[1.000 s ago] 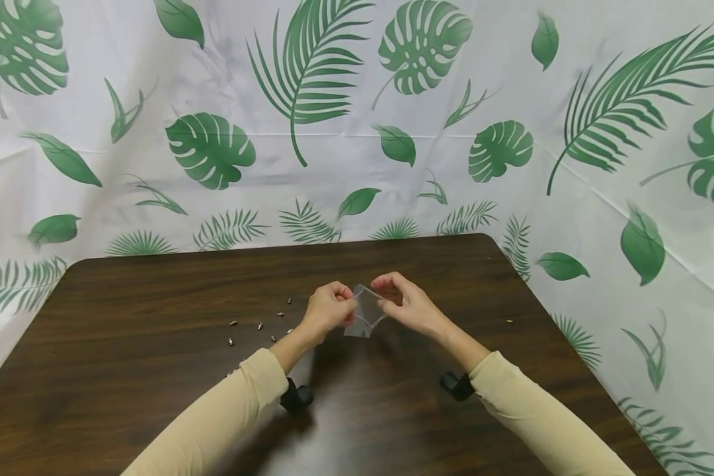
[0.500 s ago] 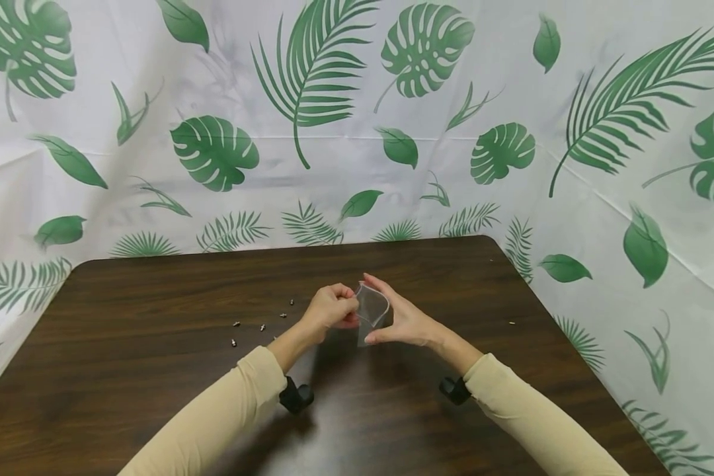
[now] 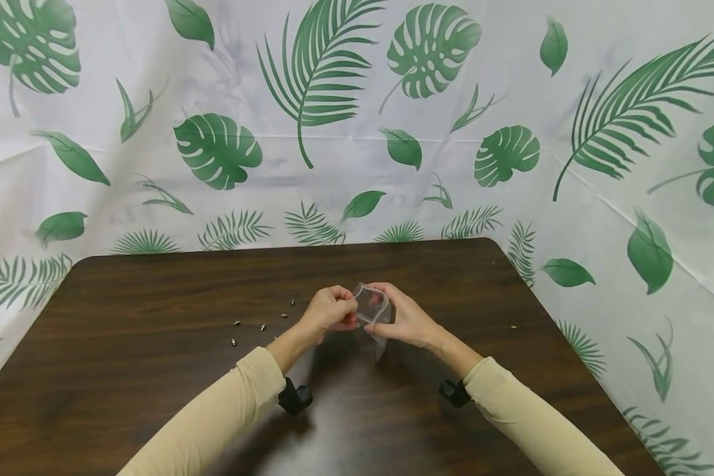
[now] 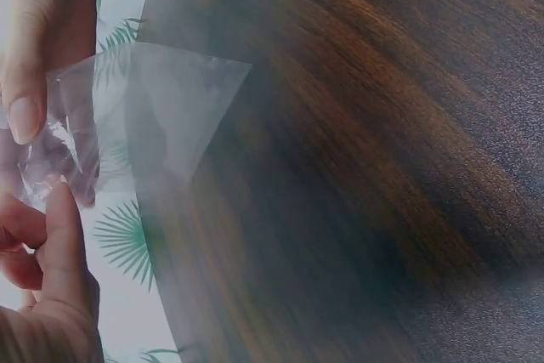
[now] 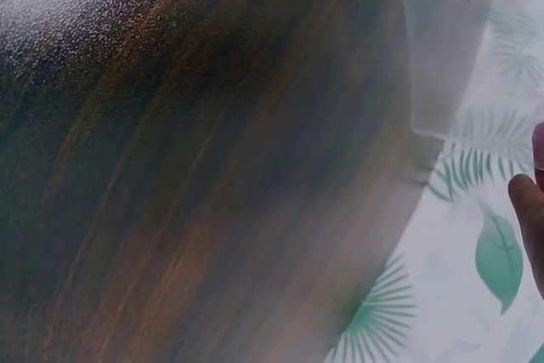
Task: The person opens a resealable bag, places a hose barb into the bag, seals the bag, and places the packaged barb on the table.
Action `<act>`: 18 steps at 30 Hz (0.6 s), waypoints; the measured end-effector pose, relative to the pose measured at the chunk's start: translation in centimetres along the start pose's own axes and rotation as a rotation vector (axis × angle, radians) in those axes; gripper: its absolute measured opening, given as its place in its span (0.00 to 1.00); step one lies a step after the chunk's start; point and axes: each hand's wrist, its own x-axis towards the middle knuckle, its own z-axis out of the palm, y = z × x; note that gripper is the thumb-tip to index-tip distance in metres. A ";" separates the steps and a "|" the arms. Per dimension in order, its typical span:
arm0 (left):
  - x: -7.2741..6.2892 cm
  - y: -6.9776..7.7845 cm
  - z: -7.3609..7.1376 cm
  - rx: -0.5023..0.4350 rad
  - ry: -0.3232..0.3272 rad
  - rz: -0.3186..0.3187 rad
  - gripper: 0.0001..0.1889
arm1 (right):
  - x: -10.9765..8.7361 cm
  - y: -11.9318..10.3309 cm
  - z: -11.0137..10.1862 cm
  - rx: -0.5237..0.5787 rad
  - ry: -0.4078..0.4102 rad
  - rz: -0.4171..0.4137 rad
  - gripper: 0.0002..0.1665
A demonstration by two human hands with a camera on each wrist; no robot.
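A clear plastic bag (image 3: 370,304) is held up over the table between both hands, its mouth spread and facing the head camera. My left hand (image 3: 326,311) pinches the bag's left edge. Thumb and fingers of my right hand (image 3: 412,318) curve round the bag's right side. In the left wrist view, the bag's lower corner (image 4: 183,112) sticks out free below the hands, with nothing visible inside that part. The right wrist view catches another stretch of the bag (image 5: 438,65) beside a few fingertips (image 5: 529,201). Left of my left hand lie several tiny metal pieces (image 3: 263,327).
A dark wood-grain table (image 3: 155,396) spans the lower view. A tiny light-coloured piece (image 3: 514,326) lies near its right side. Behind hangs a white sheet with green leaves (image 3: 345,165). Black wrist cameras (image 3: 295,396) sit under both sleeves.
My right hand has shifted its hold from the bag's rim to round its side. The mouth is spread wider, and the lower corner has swung right. My left hand stays nearly in place.
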 end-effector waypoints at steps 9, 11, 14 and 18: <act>-0.4 0.1 -1.0 -0.041 0.037 -0.009 0.09 | 0.1 0.4 0.3 -0.005 0.016 -0.001 0.34; -0.4 0.1 -1.3 -0.053 0.053 -0.004 0.10 | 0.1 0.5 0.2 -0.011 0.022 0.000 0.34; -0.5 -0.3 -2.3 -0.069 0.075 -0.009 0.10 | 0.3 0.6 0.1 -0.028 0.028 0.004 0.33; -0.9 -1.2 -4.4 -0.072 0.108 -0.026 0.10 | 0.3 -0.4 0.2 -0.053 0.029 -0.005 0.33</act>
